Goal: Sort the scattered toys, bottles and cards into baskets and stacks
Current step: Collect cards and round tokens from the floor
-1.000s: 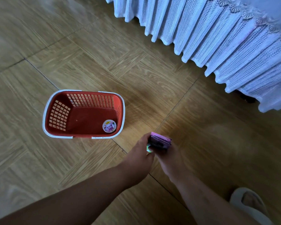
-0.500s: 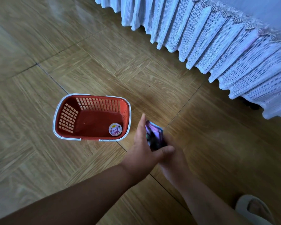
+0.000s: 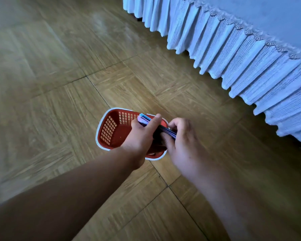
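Wood-patterned floor lay below; left hand and right hand met, both gripping the card stack, long axis spanning them; red basket sat just beneath, nearer left hand.

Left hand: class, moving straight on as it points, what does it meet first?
The left hand, gripping the cards, would likely meet the far wall of the basket; its height above is unclear.

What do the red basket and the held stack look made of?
The red basket: likely moulded plastic, matt red, white rim; the even grid of holes suggests it. The stack of cards: probably thin card or paper, shown by fanned purple and blue edges; finish too blurred to tell.
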`<move>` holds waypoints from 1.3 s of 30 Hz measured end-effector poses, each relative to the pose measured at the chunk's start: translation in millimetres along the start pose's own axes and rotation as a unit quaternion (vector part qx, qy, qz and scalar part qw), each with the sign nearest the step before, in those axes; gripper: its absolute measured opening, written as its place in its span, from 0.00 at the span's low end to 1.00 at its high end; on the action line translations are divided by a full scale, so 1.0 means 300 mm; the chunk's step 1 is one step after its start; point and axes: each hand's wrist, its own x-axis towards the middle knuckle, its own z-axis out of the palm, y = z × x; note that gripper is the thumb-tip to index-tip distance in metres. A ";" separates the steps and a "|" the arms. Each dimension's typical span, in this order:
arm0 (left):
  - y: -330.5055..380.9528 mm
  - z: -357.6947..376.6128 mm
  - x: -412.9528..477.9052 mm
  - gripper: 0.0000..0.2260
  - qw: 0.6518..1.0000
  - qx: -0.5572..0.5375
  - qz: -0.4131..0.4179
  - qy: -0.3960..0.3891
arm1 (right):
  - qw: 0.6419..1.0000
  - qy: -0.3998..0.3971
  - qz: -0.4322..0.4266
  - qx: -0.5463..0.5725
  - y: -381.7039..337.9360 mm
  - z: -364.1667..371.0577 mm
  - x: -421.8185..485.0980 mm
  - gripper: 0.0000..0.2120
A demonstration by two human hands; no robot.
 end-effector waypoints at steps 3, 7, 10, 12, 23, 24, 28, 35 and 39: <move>0.003 -0.060 0.038 0.36 0.993 0.080 0.044 0.069 | 0.990 -0.107 -0.021 -0.086 -0.044 0.016 0.022 0.17; 0.050 -0.121 0.054 0.28 0.989 0.098 0.027 0.107 | 0.975 -0.014 -0.107 -0.193 -0.126 0.039 0.066 0.18; 0.056 -0.159 0.085 0.25 0.988 0.095 0.011 0.120 | 0.974 -0.092 -0.087 -0.188 -0.155 0.076 0.110 0.20; 0.066 -0.184 0.088 0.28 0.987 0.114 0.021 0.113 | 0.973 -0.122 -0.061 -0.185 -0.158 0.105 0.137 0.19; 0.010 -0.465 0.193 0.20 0.856 0.494 -0.021 0.151 | 0.937 -0.191 -0.044 -0.291 -0.046 0.297 0.300 0.21; -0.006 -0.478 0.198 0.15 0.874 0.468 -0.025 0.125 | 0.932 -0.203 -0.046 -0.297 -0.045 0.318 0.305 0.22; -0.023 -0.485 0.195 0.08 0.925 0.377 -0.007 0.056 | 0.927 -0.224 -0.032 -0.299 -0.026 0.376 0.318 0.28; 0.003 -0.474 0.162 0.08 0.939 0.344 -0.010 0.020 | 0.904 -0.208 -0.102 -0.359 -0.002 0.381 0.297 0.29; 0.016 -0.465 0.145 0.08 0.939 0.343 -0.008 0.017 | 0.921 -0.184 -0.081 -0.333 -0.011 0.366 0.298 0.24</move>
